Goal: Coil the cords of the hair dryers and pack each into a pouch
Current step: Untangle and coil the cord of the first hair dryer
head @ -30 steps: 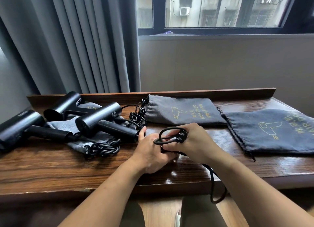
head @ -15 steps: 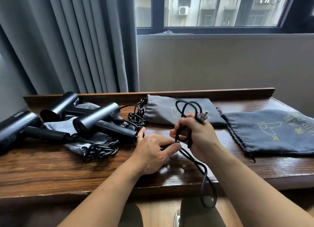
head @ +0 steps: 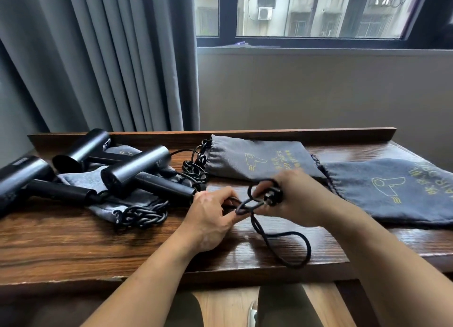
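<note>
Three black hair dryers lie at the left of the wooden table (head: 73, 248): one at the far left (head: 22, 177), one at the back (head: 81, 148), and one nearest the middle (head: 137, 170). The black cord (head: 289, 248) of the nearest dryer runs between my hands and loops over the table's front edge. My left hand (head: 210, 219) pinches a loop of it. My right hand (head: 291, 197) grips the plug end with a loop. Two grey pouches lie flat: one at the back centre (head: 257, 160), one at the right (head: 392, 189).
Two chain-braided cords lie bunched, one in front of the dryers (head: 142, 214) and one by the back pouch's mouth (head: 196, 165). A crumpled grey pouch (head: 98, 179) sits under the dryers. A raised ledge (head: 294, 133) runs along the table's back; grey curtains (head: 110, 57) hang behind.
My right hand came down from its raised position and toward my left, carrying the plug and loop. The hanging cord loop rose from below the edge onto the tabletop.
</note>
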Demonstrator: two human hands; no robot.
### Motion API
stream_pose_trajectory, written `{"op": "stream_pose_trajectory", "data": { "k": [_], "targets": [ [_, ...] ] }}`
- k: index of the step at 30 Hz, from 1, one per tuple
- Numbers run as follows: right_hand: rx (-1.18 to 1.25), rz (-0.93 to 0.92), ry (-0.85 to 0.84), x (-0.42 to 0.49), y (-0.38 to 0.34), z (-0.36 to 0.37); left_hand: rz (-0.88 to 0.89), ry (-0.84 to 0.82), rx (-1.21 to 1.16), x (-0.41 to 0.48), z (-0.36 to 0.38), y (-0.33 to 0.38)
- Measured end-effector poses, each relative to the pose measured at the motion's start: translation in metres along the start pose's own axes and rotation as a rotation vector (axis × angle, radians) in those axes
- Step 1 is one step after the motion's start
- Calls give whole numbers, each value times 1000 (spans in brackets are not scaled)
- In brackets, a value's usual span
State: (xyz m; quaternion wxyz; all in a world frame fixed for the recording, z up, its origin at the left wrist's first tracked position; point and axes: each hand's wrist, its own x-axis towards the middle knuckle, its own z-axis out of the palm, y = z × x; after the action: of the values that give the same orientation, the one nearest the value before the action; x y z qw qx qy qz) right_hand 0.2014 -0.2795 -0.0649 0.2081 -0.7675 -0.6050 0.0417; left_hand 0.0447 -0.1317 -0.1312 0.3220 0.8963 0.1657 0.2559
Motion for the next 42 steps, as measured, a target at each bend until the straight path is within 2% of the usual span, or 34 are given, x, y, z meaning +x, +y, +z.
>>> {"op": "stream_pose_trajectory", "data": {
  "k": [2,5,7,8,9,12,14,17,20,23,26,29,31,32,34,39,42],
  "targets": [
    [-106,12,-88,-3,0,2,3,-19,-1,-1,-2,1],
    [-123,85,-172,-5,5,2,13,-119,63,-3,-3,6],
    [6,139,-199,-7,12,3,21,-143,134,-5,-3,8],
    [159,155,-193,-8,18,4,19,-141,153,-5,-3,9],
    [360,162,-164,-10,23,4,6,-138,160,-4,-3,9],
    [915,231,60,-15,32,6,-37,-133,153,-1,-2,13],
    [1139,280,183,-13,30,6,-84,-136,152,1,-1,10],
    [1510,360,455,-6,33,-4,-116,-155,171,2,0,5],
    [1712,376,571,-4,41,-16,-88,-170,212,2,-1,11],
    [1805,435,510,-6,36,-8,-91,-184,267,3,2,16],
    [1962,241,342,-4,13,-3,-87,-186,285,3,4,14],
    [1984,169,267,3,-11,-1,-64,-171,293,3,5,11],
    [1916,194,255,6,-15,-3,-41,-163,279,3,5,9],
    [1802,211,252,6,-13,-7,-31,-157,276,2,5,9],
    [1374,183,214,4,-6,-15,-33,-149,272,1,6,8],
    [114,64,-3,-4,4,-11,-39,-104,244,1,6,11],
    [-304,88,-55,-7,11,-3,-68,-110,199,1,6,5]
  ]
}}
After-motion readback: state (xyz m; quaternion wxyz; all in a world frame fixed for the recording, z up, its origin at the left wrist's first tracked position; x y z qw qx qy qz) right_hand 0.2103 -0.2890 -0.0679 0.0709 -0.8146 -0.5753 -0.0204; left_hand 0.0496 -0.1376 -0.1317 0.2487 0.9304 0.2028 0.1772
